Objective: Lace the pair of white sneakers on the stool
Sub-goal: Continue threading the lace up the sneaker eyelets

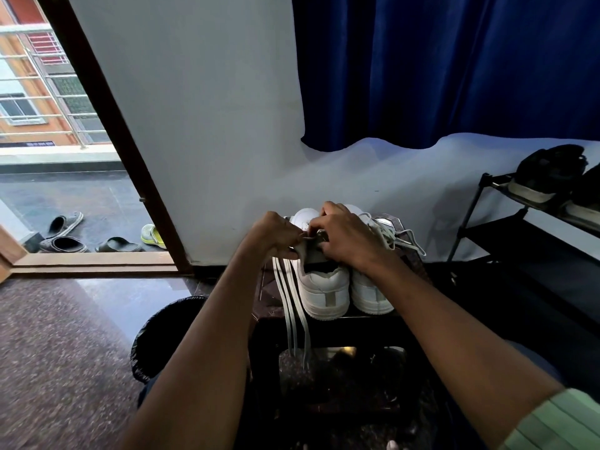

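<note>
Two forearms are reaching in from the bottom edge and covering much of the dark stool, so only its front rim and a strip of patterned top are showing. Most of the room to the right is being taken up by a black shoe rack, cut off by the frame edge, with dark shoes sitting on it; the floor between rack and stool is lying in shadow. Left of the stool a black-lined bin is standing close against it, and beyond that the polished floor is running open to the doorway, where sandals are lying outside.

Both white sneakers are sitting side by side on the stool, heels toward the camera, toes nearly touching the wall. The left hand and right hand are meeting over the left sneaker's tongue, hiding its eyelets. Fingers of both hands are curling in and seemingly pinching the white lace there, though the exact grip is hard to make out. Loose lace ends are hanging over the stool's front edge, and the right sneaker's lace is lying bunched beside the right wrist.
</note>
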Available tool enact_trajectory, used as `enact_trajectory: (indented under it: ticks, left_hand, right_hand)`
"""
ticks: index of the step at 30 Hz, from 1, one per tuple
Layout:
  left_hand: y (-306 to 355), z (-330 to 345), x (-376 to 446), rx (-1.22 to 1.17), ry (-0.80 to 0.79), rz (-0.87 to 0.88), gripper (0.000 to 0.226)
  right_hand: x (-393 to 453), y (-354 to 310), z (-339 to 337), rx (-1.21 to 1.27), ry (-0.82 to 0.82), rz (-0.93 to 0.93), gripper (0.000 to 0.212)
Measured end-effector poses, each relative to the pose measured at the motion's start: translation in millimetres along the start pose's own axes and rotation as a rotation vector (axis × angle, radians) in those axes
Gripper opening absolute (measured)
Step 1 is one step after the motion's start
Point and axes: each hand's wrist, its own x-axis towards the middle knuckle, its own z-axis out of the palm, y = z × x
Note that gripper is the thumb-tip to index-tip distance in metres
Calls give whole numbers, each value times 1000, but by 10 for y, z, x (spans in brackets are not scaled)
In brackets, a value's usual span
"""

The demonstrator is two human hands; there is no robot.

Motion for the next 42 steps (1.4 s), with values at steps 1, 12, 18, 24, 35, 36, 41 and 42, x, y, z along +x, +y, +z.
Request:
enact_trajectory:
  ticks: [1,12,18,24,35,36,41,42]
  left_hand:
    - [6,5,1,2,1,11,8]
    - [19,43,12,34,19,-4,27]
    - [95,21,-91,91,-9,-26,23]
    - [80,37,-48,51,14,-49,23]
    - [83,22,-47,140,-23,-16,16]
    - [83,25,-51,140,-16,-24,16]
    - [55,27,-25,114,-35,-3,10]
    - [25,36,-13,84,-30,13,10]
  right_hand:
    - [16,3,10,25,-2,2,18]
    - [37,48,-259,381,99,285,21]
    - [53,-36,-387,1446,169,369,24]
    - [11,-61,-279,105,-8,181,29]
    - [34,-155,-361,1189,125,326,17]
    - [22,-136,-363,910,111,303,10]
    - [-21,-111,-290,16,-53,174,24]
    - [-20,-110,-267,39,-41,161,18]
